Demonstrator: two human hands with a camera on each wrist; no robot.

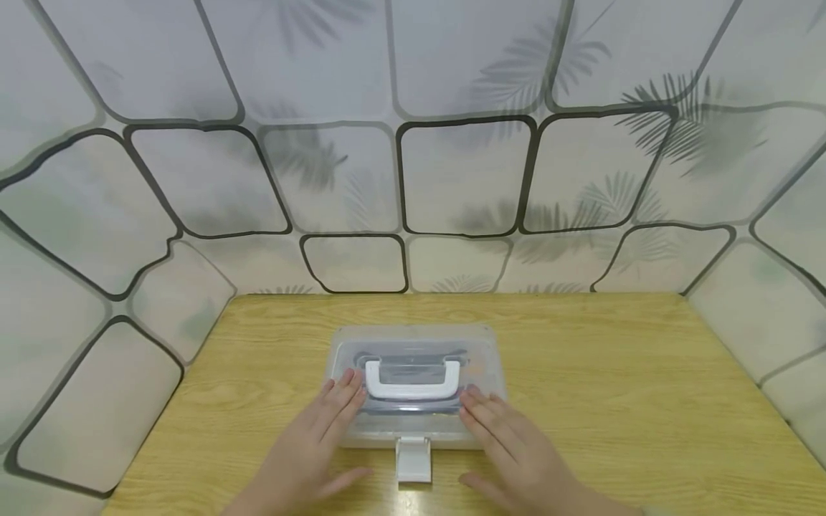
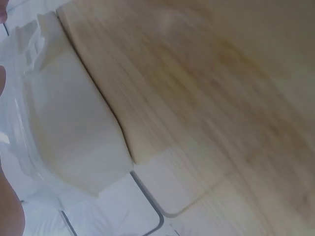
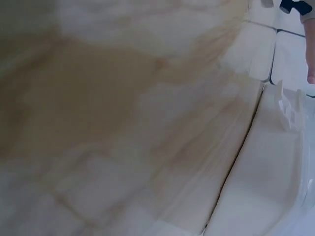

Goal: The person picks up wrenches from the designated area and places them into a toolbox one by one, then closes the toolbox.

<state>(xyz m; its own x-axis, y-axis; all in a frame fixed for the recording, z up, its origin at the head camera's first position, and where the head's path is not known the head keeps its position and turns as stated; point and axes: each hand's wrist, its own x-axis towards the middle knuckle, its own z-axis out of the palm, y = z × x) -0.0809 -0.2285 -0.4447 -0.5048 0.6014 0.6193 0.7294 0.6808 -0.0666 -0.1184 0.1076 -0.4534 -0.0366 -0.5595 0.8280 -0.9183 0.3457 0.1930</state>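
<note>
A clear plastic storage box (image 1: 413, 430) with a lid lies on the wooden table, with a white carrying handle (image 1: 413, 391) folded flat on top. Its white latch (image 1: 413, 461) juts out from the middle of the front edge. My left hand (image 1: 316, 437) rests straight fingers on the lid, left of the handle. On the other side, the fingers of my right hand (image 1: 510, 441) touch the lid near the handle's right end. Both thumbs point inward, in front of the box. Dark shapes show dimly through the lid. The left wrist view catches the box's pale front wall (image 2: 78, 113).
The wood-grain table (image 1: 613, 380) extends to both sides of the box and behind it. Patterned fabric or paper walls (image 1: 464, 179) with dark outlines and leaf prints stand at the back and both sides. A dark device (image 3: 295, 7) shows at the right wrist view's top corner.
</note>
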